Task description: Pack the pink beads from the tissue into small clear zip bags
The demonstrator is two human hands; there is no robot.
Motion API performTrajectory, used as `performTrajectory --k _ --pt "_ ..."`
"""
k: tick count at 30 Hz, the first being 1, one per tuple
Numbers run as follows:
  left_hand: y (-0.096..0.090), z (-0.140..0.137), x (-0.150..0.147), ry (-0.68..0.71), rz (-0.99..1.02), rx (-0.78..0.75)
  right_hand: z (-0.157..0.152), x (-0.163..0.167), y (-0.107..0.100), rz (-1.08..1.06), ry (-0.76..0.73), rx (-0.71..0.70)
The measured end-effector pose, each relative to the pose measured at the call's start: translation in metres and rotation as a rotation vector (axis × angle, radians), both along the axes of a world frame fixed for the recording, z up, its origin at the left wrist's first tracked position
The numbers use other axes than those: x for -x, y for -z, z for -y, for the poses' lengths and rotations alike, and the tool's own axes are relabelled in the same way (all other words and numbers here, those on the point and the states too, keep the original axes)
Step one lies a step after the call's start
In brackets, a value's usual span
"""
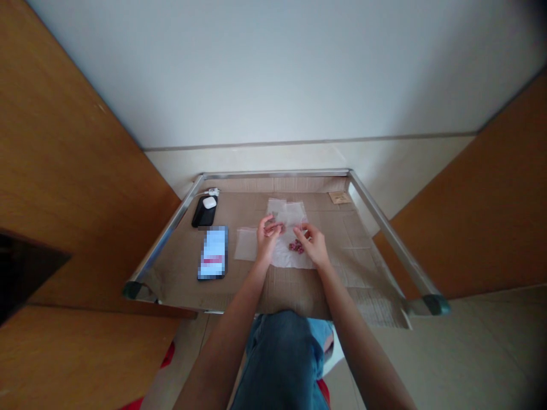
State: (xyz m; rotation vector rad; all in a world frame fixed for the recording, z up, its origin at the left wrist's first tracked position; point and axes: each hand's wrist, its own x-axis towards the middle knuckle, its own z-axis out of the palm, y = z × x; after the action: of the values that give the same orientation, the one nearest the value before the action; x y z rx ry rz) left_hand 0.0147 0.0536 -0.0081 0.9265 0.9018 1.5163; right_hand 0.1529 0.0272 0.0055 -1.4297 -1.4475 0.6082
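My left hand (266, 241) is closed with thumb and fingers pinched together; small reddish pieces seem to show at its fingertips, too small to name. To its right, my right hand (315, 245) is pinched too, its fingertips over a white sheet, and what they hold is too fine to make out. Dark red and pink beads (296, 246) lie in a small heap on the white sheet (290, 261), just below the right fingertips. Clear plastic bags (294, 210) lie behind the hands, and another flat bag (245, 245) is left of my left hand.
Brown cardboard (342, 250) covers the table, bordered by a metal rail (273, 173). On the left are a lit phone (212, 253), a black phone-like object (204, 215) with a white earbud case (209, 202), and a white plug (213, 192). A brown card (339, 197) lies back right.
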Motion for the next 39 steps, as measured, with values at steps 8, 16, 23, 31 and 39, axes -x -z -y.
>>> performTrajectory --k 8,16,23,31,39 --pt "-0.002 0.000 0.002 0.065 -0.078 0.001 -0.010 0.000 0.002 -0.366 -0.043 0.103" --pt "0.006 -0.003 0.002 0.021 -0.152 0.016 -0.008 0.000 -0.006 -0.745 -0.084 0.227" --pt "0.003 -0.003 0.000 0.044 -0.200 -0.011 -0.010 -0.011 -0.009 -1.080 -0.163 0.237" --pt "-0.001 -0.001 -0.001 0.049 -0.287 0.000 -0.011 -0.009 -0.009 -1.066 -0.147 0.275" --pt "-0.001 -0.001 0.000 0.066 -0.320 -0.025 -0.009 -0.009 -0.012 -0.925 -0.062 0.170"
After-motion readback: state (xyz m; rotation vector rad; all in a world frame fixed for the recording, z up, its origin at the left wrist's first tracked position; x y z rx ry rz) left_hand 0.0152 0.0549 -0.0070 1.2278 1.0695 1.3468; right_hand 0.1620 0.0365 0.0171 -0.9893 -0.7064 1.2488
